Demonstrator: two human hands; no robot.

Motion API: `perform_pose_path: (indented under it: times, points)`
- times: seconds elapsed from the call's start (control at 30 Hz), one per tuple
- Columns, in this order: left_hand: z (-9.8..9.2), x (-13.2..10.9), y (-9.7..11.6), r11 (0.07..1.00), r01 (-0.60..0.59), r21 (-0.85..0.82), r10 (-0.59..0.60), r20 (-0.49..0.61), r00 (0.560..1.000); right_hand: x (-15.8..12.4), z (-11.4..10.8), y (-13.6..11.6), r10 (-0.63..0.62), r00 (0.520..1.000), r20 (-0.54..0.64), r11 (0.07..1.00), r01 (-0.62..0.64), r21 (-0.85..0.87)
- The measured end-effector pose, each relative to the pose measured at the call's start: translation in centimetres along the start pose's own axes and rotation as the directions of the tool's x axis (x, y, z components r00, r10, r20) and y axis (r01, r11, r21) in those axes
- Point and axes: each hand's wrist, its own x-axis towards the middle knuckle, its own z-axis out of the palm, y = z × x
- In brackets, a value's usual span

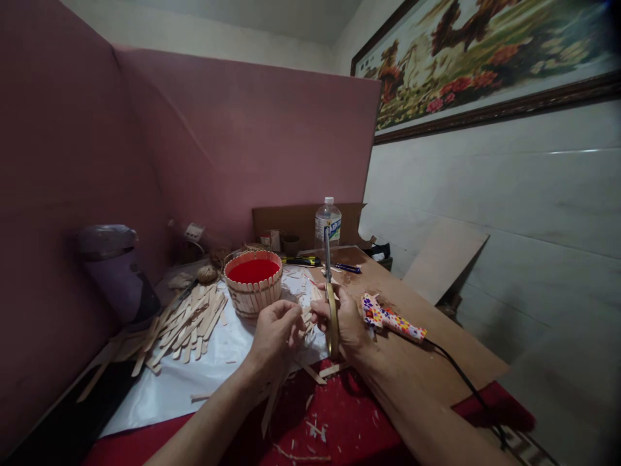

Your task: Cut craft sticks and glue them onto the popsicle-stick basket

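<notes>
My right hand is closed around a pair of scissors, which has gold-coloured handles; the blades point up and away. Just left of it, my left hand has its fingers pressed together, and what they pinch, if anything, is too small to make out. A round basket faced with wooden sticks, red inside, stands beyond my left hand. Wooden sticks lie in a loose pile to its left. Small cut pieces of wood are scattered on the red cloth below my hands.
A patterned glue gun with a black cord lies right of my right hand. Behind stand a plastic bottle and a cardboard sheet. A lidded purple container is at the left, near a ball of twine.
</notes>
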Motion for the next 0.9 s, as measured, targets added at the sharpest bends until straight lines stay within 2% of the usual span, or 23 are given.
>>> perform_pose_path:
  times: [0.2,0.37,0.57,0.67,0.73,0.8,0.87,0.9]
  points:
    - [-0.2,0.3,-0.3,0.996,-0.009,-0.093,0.006,-0.033,0.999,0.1,0.0,-0.1,0.005,0.999,-0.042,1.0,-0.004,0.026]
    - [-0.2,0.4,-0.7,0.994,-0.023,-0.111,0.019,-0.034,0.999,0.0,0.2,-0.2,-0.006,0.999,-0.038,0.998,0.003,-0.063]
    - [-0.2,0.4,-1.1,0.997,-0.05,-0.056,0.049,-0.023,0.999,-0.2,0.3,-0.3,-0.014,0.998,-0.061,0.995,0.007,-0.103]
    - [-0.6,0.6,-1.6,0.979,-0.171,0.111,0.174,-0.013,0.985,-0.1,0.1,-0.1,-0.009,0.998,-0.064,0.997,0.003,-0.081]
    - [-0.9,0.6,-1.8,0.898,-0.3,0.321,0.309,0.025,0.951,0.0,0.0,0.0,-0.004,0.998,-0.07,0.997,-0.002,-0.082]
    - [-1.1,0.4,-1.8,0.75,-0.41,0.52,0.435,0.079,0.897,0.0,0.0,0.1,0.002,0.997,-0.081,0.995,-0.01,-0.1]
    - [-1.1,0.2,-1.5,0.614,-0.47,0.635,0.512,0.133,0.848,0.0,0.1,0.1,0.001,0.995,-0.098,0.994,-0.012,-0.112]
    - [-1.1,0.1,-1.4,0.576,-0.482,0.66,0.53,0.148,0.835,0.0,0.1,0.1,-0.001,0.994,-0.105,0.993,-0.011,-0.114]
